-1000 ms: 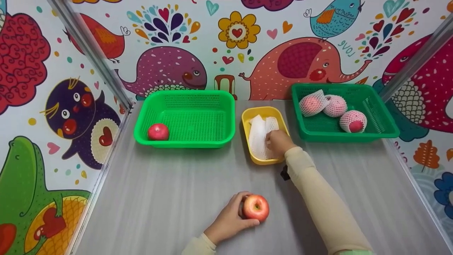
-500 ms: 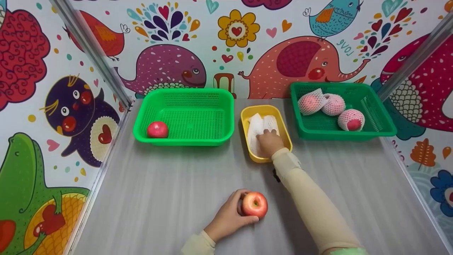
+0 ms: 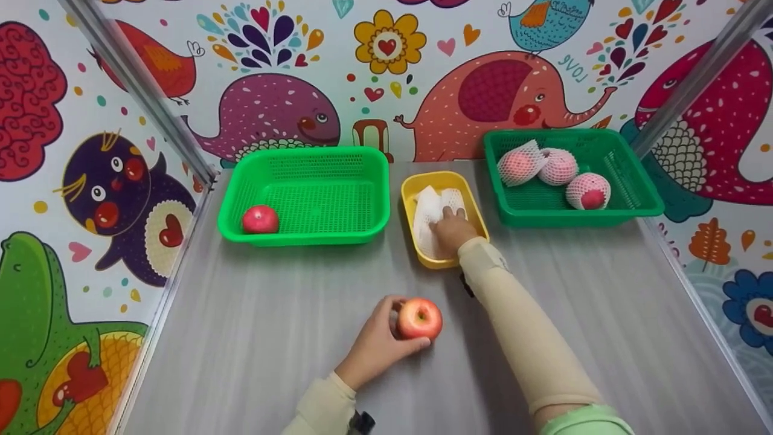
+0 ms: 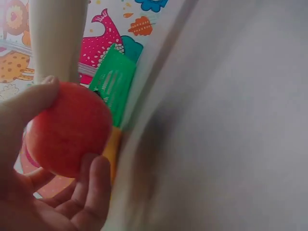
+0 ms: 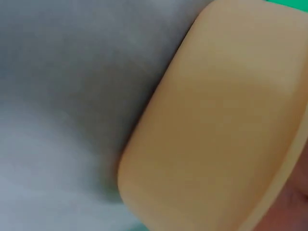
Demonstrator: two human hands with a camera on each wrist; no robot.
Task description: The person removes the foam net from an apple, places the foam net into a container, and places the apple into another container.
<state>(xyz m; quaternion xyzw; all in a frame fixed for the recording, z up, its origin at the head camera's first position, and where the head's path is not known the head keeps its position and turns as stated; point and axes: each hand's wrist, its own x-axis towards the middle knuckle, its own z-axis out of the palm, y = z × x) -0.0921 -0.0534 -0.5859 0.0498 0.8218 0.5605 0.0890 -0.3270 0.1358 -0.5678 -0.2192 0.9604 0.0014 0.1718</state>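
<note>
The left hand grips the apple; gray tabletop separates it from the near rim of the yellow tray. The right hand lies within that rim, touching white foam nets; whether it pinches them cannot be determined. The left wrist view shows fingertips that the head view conceals; the right wrist view, the tray's outer wall.

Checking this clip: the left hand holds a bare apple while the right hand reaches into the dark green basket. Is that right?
Not quite: the right hand reaches into the yellow container, as the head view shows. The left hand does hold a bare apple.
</note>
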